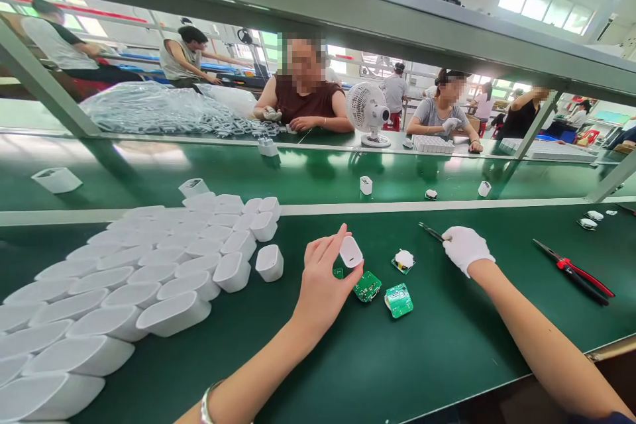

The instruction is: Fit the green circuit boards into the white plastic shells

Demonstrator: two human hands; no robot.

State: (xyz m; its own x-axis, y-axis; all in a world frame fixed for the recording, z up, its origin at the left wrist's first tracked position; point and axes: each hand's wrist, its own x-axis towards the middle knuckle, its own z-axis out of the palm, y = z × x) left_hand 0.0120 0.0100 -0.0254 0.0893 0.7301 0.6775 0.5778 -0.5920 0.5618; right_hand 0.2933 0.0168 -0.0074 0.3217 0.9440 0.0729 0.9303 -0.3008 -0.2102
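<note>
Several green circuit boards [399, 300] lie bare, lower middle, work seemingly unfinished; beside them the left hand [320, 278] holds one white casing [351, 250] in a narrow grip; centre right, the right hand [466, 248] encloses a pointed tool [431, 232]; more casings [173, 315] crowd the lower left.

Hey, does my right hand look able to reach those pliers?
Probably yes: nothing stands between the right hand and the pliers on the green tabletop, though that hand's grip is taken by a tweezer-like tool.
</note>
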